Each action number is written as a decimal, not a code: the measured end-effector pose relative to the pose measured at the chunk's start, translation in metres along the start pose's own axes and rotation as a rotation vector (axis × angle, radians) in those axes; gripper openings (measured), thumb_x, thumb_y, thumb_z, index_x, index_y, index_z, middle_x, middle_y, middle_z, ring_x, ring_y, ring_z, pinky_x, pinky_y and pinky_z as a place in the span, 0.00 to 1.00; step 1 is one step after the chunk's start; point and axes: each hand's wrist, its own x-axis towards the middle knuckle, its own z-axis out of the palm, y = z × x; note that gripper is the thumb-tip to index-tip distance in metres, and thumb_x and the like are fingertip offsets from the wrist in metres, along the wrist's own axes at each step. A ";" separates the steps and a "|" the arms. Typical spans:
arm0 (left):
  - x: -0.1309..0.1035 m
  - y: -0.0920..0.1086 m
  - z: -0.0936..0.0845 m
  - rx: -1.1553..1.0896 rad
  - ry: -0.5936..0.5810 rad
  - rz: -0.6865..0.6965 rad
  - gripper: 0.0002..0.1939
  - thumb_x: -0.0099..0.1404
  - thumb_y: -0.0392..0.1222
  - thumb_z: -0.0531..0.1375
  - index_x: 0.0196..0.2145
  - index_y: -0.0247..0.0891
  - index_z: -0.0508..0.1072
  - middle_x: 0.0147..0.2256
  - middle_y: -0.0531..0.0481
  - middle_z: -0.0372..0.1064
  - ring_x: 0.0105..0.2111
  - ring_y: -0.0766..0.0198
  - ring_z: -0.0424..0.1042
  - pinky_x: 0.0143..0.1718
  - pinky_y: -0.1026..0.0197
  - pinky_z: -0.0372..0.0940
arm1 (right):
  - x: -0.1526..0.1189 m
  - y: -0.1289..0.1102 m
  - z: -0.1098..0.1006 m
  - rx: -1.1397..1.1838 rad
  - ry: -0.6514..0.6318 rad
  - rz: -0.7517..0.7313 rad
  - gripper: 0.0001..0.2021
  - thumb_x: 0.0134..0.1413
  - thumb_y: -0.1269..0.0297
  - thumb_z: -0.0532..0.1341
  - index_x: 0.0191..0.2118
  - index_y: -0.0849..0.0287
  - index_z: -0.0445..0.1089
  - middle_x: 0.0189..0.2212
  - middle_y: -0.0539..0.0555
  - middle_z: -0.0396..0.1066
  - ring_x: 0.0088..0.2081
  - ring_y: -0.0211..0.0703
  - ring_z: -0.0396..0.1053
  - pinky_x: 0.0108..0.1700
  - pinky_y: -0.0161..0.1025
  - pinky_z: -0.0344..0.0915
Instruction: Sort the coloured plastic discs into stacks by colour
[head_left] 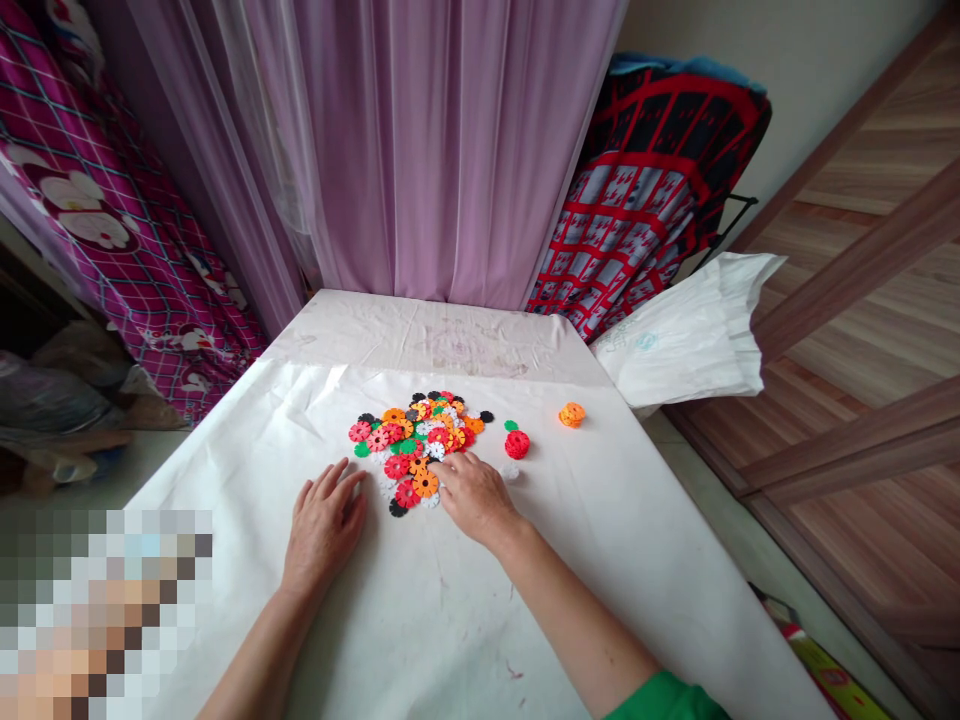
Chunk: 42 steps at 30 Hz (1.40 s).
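Observation:
A loose pile of flat, notched plastic discs (409, 446) in red, orange, green, white and black lies on the white-covered table. My left hand (324, 515) rests on the cloth just left of the pile, fingers spread and holding nothing. At the pile's right front edge is my right hand (474, 495), its fingertips touching the discs; whether a disc is pinched there is hidden. Right of the pile stand a red stack of discs (517, 445) and, farther right, an orange stack (571, 415). A green disc (511, 426) and a white disc (509, 471) lie beside the red stack.
The white table (630, 540) narrows toward a purple curtain (450, 150) behind it. A white bag (686, 335) hangs at the right edge, near a red and black patterned cloth (637, 190). Wooden doors are at the right. A pixelated area covers the lower left.

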 end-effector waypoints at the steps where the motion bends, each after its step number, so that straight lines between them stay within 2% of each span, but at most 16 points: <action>1: 0.000 0.000 0.000 0.000 -0.001 0.002 0.20 0.69 0.46 0.49 0.50 0.44 0.74 0.60 0.42 0.67 0.61 0.52 0.64 0.62 0.43 0.55 | 0.002 -0.007 0.004 0.001 0.009 -0.032 0.17 0.61 0.69 0.56 0.53 0.48 0.70 0.45 0.53 0.71 0.47 0.45 0.65 0.44 0.38 0.62; 5: -0.001 -0.001 0.002 -0.002 0.001 0.001 0.20 0.68 0.45 0.49 0.52 0.44 0.74 0.61 0.43 0.65 0.61 0.52 0.63 0.62 0.43 0.54 | 0.007 -0.019 0.016 -0.012 -0.002 -0.061 0.12 0.61 0.66 0.58 0.48 0.49 0.71 0.46 0.54 0.69 0.47 0.47 0.64 0.43 0.40 0.63; 10: -0.001 0.000 0.001 -0.019 -0.001 -0.008 0.20 0.68 0.47 0.49 0.51 0.44 0.74 0.60 0.43 0.66 0.61 0.52 0.63 0.63 0.43 0.54 | 0.001 -0.011 0.018 -0.036 -0.016 0.013 0.07 0.61 0.66 0.58 0.42 0.54 0.72 0.43 0.55 0.70 0.46 0.47 0.64 0.44 0.40 0.63; 13: -0.001 0.001 0.000 -0.032 -0.005 -0.008 0.20 0.68 0.46 0.49 0.51 0.44 0.74 0.60 0.43 0.66 0.61 0.52 0.63 0.63 0.42 0.53 | -0.001 -0.010 0.014 -0.032 -0.004 0.026 0.07 0.61 0.66 0.58 0.42 0.55 0.72 0.44 0.54 0.71 0.47 0.47 0.64 0.46 0.40 0.62; 19: -0.001 0.001 0.000 -0.022 0.002 0.003 0.20 0.68 0.46 0.49 0.51 0.43 0.74 0.60 0.42 0.66 0.61 0.52 0.63 0.63 0.42 0.54 | 0.009 -0.026 0.010 0.040 -0.037 -0.102 0.09 0.58 0.64 0.62 0.45 0.54 0.70 0.45 0.52 0.73 0.49 0.46 0.64 0.48 0.41 0.61; 25: -0.001 -0.001 0.001 -0.007 -0.002 0.014 0.20 0.69 0.47 0.48 0.51 0.43 0.74 0.60 0.42 0.66 0.61 0.50 0.63 0.62 0.42 0.55 | 0.019 -0.032 0.009 0.031 -0.063 -0.069 0.12 0.56 0.61 0.64 0.46 0.57 0.69 0.43 0.55 0.73 0.47 0.47 0.66 0.47 0.41 0.60; 32: -0.001 -0.003 0.002 0.004 0.008 0.022 0.20 0.69 0.47 0.49 0.51 0.43 0.75 0.60 0.42 0.66 0.61 0.51 0.64 0.61 0.42 0.56 | 0.018 -0.026 0.023 -0.026 0.013 -0.082 0.14 0.55 0.56 0.66 0.42 0.59 0.69 0.37 0.57 0.73 0.43 0.50 0.67 0.43 0.43 0.61; 35: -0.001 -0.003 0.002 0.009 0.007 0.024 0.21 0.69 0.48 0.48 0.51 0.42 0.75 0.60 0.42 0.66 0.60 0.51 0.64 0.61 0.42 0.56 | 0.014 -0.016 0.022 -0.002 0.080 -0.068 0.15 0.55 0.54 0.66 0.42 0.58 0.70 0.36 0.56 0.73 0.42 0.49 0.67 0.42 0.42 0.60; 37: -0.001 -0.003 0.001 0.010 0.004 0.022 0.21 0.69 0.48 0.47 0.50 0.42 0.75 0.60 0.42 0.66 0.61 0.51 0.64 0.61 0.42 0.56 | 0.012 -0.001 0.014 0.012 0.129 -0.017 0.14 0.55 0.54 0.65 0.42 0.57 0.70 0.36 0.55 0.74 0.41 0.49 0.67 0.43 0.41 0.60; 42: 0.000 -0.002 0.000 0.006 -0.002 0.022 0.21 0.69 0.48 0.48 0.50 0.42 0.75 0.60 0.42 0.66 0.60 0.51 0.64 0.62 0.42 0.55 | 0.003 0.068 -0.021 -0.042 0.207 0.293 0.13 0.57 0.56 0.63 0.45 0.55 0.71 0.39 0.54 0.76 0.42 0.47 0.69 0.43 0.39 0.58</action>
